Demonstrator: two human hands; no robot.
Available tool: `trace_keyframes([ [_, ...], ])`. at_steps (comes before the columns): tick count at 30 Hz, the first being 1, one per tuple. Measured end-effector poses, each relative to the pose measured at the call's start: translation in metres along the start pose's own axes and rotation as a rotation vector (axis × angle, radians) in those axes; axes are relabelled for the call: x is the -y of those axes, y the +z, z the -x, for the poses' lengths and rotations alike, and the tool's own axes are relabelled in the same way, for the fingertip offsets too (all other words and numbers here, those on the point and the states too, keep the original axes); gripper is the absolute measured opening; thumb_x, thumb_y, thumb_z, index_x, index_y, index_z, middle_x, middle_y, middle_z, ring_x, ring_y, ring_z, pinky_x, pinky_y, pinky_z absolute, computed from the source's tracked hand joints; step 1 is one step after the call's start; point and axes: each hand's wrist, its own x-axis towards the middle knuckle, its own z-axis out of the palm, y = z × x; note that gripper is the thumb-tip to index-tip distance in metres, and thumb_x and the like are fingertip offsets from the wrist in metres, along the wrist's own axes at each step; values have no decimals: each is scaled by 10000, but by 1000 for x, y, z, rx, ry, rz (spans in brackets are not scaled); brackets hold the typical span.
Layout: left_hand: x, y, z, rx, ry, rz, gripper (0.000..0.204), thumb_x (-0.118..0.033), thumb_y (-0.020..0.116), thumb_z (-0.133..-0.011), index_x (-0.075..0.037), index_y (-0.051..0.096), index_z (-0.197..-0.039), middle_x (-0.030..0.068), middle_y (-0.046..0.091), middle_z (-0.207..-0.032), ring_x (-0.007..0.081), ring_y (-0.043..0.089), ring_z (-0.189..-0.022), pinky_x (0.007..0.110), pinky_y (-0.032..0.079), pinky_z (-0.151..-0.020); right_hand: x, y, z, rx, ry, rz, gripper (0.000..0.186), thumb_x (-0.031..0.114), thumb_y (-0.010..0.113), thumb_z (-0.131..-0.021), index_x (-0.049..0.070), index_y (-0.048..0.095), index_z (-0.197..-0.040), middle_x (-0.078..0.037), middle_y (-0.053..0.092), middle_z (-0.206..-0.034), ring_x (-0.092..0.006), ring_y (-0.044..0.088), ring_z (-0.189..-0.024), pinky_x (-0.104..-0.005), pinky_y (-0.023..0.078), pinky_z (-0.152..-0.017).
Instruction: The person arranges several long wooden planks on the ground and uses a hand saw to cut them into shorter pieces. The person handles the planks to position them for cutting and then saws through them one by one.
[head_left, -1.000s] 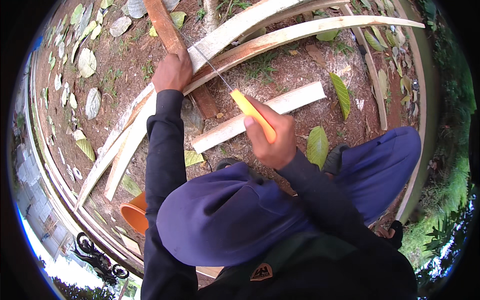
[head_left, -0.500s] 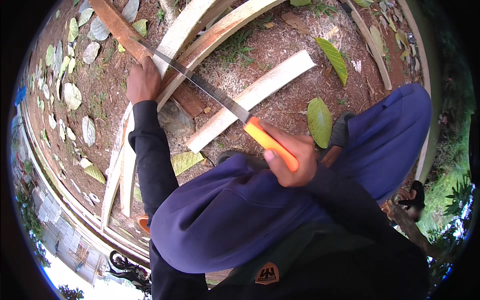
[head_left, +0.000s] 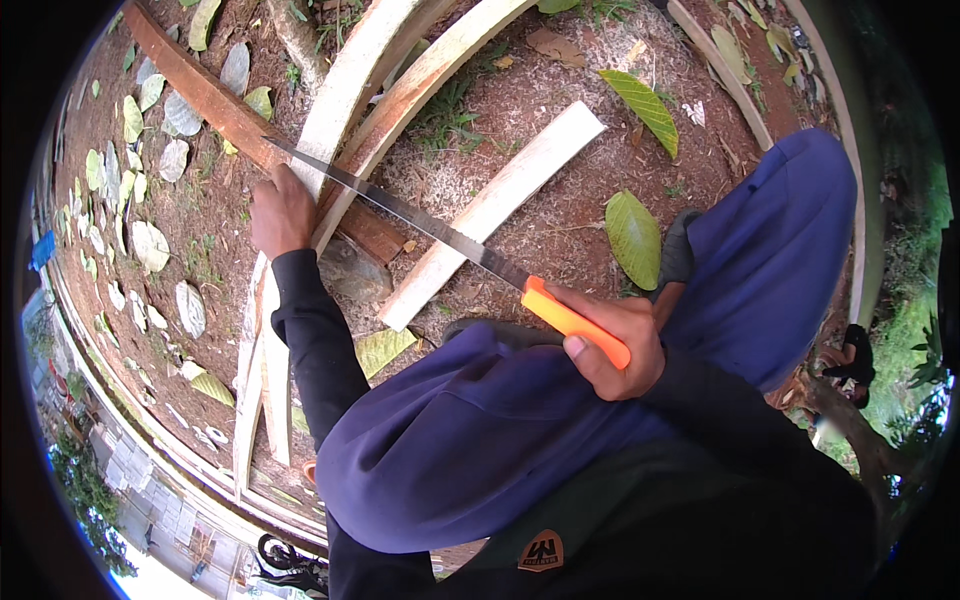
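Note:
My right hand (head_left: 622,345) is closed around the orange handle (head_left: 575,322) of a handsaw. Its long, dark blade (head_left: 425,220) slants up and left across two pale wooden beams (head_left: 350,85) (head_left: 425,90), and the tip reaches over a reddish-brown board (head_left: 190,85). My left hand (head_left: 282,212) presses on the left edge of the nearer-left pale beam, just below the blade's tip. Its fingers are curled against the wood, partly hidden. The brown board runs crosswise beneath the beams and shows again on their right side.
A short pale plank (head_left: 500,210) lies on the soil under the blade's line. A stone (head_left: 355,272) sits by the beams. Dry and green leaves (head_left: 632,238) and sawdust are scattered around. My bent knee (head_left: 400,450) is close below. Another person (head_left: 850,365) is at the far right.
The saw and my right hand have drawn back, down and to the right, so the blade's tip lies closer to the beams. My left hand keeps its place on the wood.

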Motion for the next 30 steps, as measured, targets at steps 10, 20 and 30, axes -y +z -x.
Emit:
trace_keyframes([
  [10,-17,-15,3,32,16,51,415,-396,459,-1006,-67,712,-1018,288,716,-1023,501,676,-1020,583,528,-883,-6,71,-94,24,91,13,382,241,661,-910,-22,712,-1181,-249,707,-794,-405,717,-706,-457,575,-666],
  [20,-37,-25,3,-47,55,175,485,-401,440,-1009,-17,718,-907,282,728,-979,527,689,-932,580,538,-877,3,101,-172,37,-43,135,280,205,641,-962,-30,738,-1076,-169,589,-627,-162,588,-541,-343,454,-536],
  [30,-31,-35,14,44,-169,282,535,-424,449,-991,13,750,-923,329,720,-958,520,701,-913,568,552,-865,17,21,-36,121,81,55,439,80,611,-942,-112,627,-1336,-259,744,-1162,-266,768,-992,-314,582,-848],
])
